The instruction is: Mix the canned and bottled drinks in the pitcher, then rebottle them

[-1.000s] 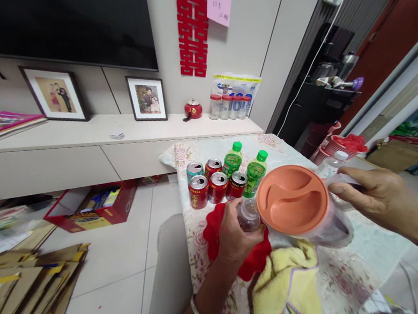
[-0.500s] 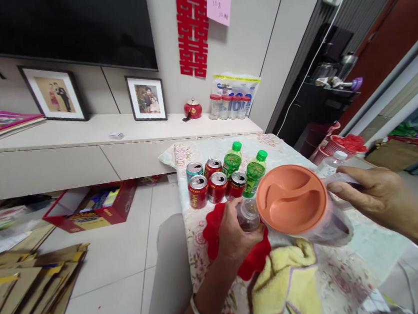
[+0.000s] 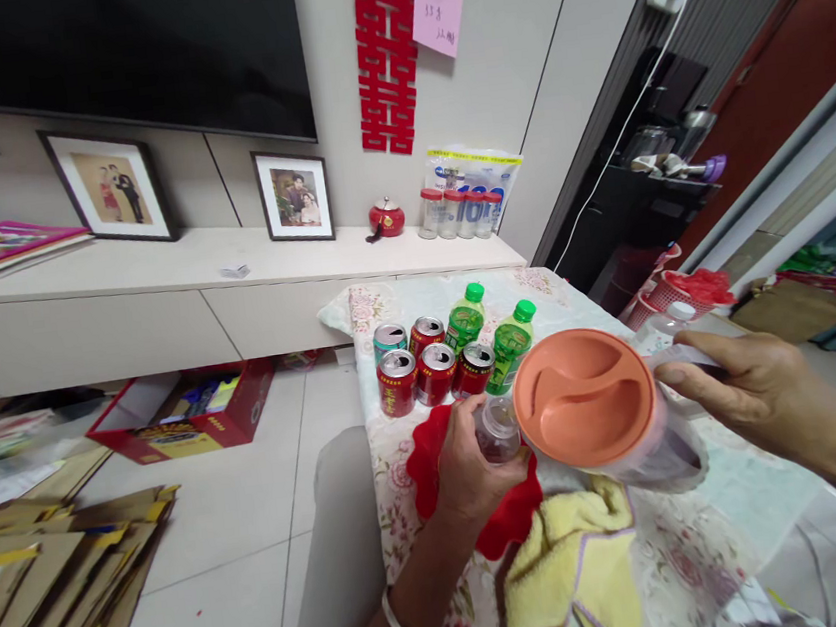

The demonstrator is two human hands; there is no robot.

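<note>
My left hand (image 3: 469,464) is wrapped round a small clear jar (image 3: 501,430), held over a red scalloped mat (image 3: 424,459). In my right hand (image 3: 754,386) is the handle of a clear pitcher (image 3: 665,456) with an orange lid (image 3: 585,397). The pitcher is tilted toward the jar, and its lid edge is close beside the jar's mouth; I cannot tell whether they touch or whether liquid runs between them. Just beyond stand several drink cans (image 3: 436,372) and two green-capped bottles (image 3: 465,318). A yellow cloth (image 3: 575,567) lies nearer to me, below the pitcher.
A floral cloth (image 3: 379,303) covers the table. Behind it, a white cabinet (image 3: 193,264) bears framed photos (image 3: 293,195), a red pot (image 3: 386,218) and red-lidded jars (image 3: 444,215). Another clear bottle (image 3: 665,324) stands beyond my right hand. Flattened cardboard (image 3: 64,585) lies on the floor at left.
</note>
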